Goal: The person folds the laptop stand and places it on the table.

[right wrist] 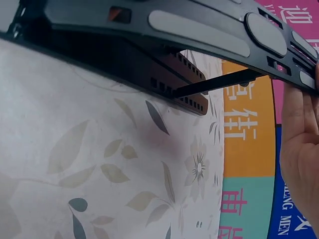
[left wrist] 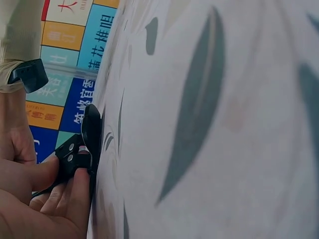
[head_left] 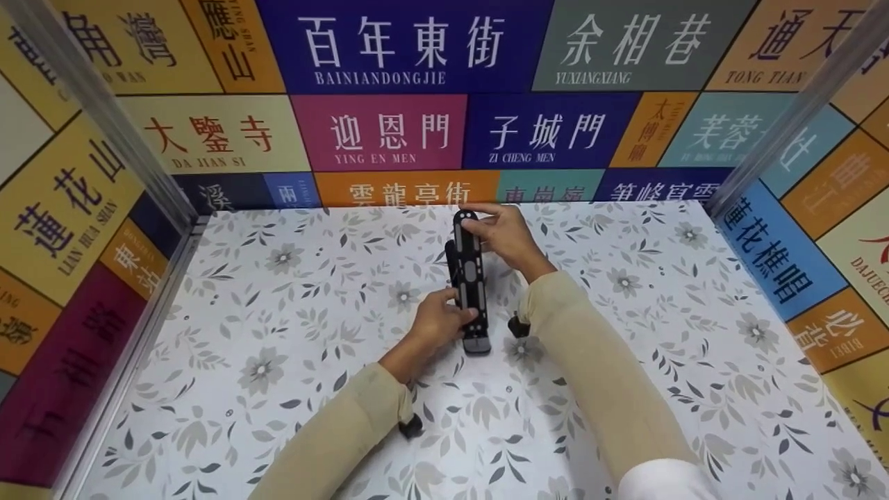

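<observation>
Head view: "What's that between the two hands?"

"A black folding stand (head_left: 470,269), lying lengthwise on the flowered tabletop (head_left: 333,292). The left hand (head_left: 437,321) pinches its near end, thumb across the top, fingers along the side."

"And the right hand (head_left: 510,239)?"

"Up at the far end, thumb and fingers curled about the tip, so the stand runs from one hand to the other."

"Is it lying flat?"

"No, the right wrist's side shows the upper bar (right wrist: 199,41) slanting up off a slotted base (right wrist: 189,102), with a thin strut (right wrist: 217,83) between."
</observation>
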A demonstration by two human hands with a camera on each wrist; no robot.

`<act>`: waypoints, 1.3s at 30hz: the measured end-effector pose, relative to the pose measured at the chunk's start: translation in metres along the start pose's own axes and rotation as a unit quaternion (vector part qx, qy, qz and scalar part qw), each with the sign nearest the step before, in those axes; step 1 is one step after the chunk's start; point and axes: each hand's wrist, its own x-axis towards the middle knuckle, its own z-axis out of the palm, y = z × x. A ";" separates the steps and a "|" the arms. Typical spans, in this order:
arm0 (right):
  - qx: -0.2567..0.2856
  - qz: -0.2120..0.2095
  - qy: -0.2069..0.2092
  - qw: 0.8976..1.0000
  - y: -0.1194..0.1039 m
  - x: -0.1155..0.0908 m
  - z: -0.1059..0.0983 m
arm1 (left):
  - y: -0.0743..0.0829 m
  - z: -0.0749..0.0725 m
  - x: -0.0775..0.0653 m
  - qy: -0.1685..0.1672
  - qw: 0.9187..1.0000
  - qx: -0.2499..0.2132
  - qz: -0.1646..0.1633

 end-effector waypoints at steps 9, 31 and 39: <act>-0.036 -0.011 0.009 0.999 0.000 0.001 0.000 | 0.002 -0.001 -0.001 0.016 0.998 0.061 0.023; -0.154 -0.010 0.131 0.979 -0.010 -0.020 0.010 | 0.011 -0.018 -0.003 -0.018 0.983 0.180 0.036; -0.212 -0.030 0.204 0.955 -0.009 -0.035 0.019 | 0.011 -0.044 0.001 -0.078 0.970 0.227 0.051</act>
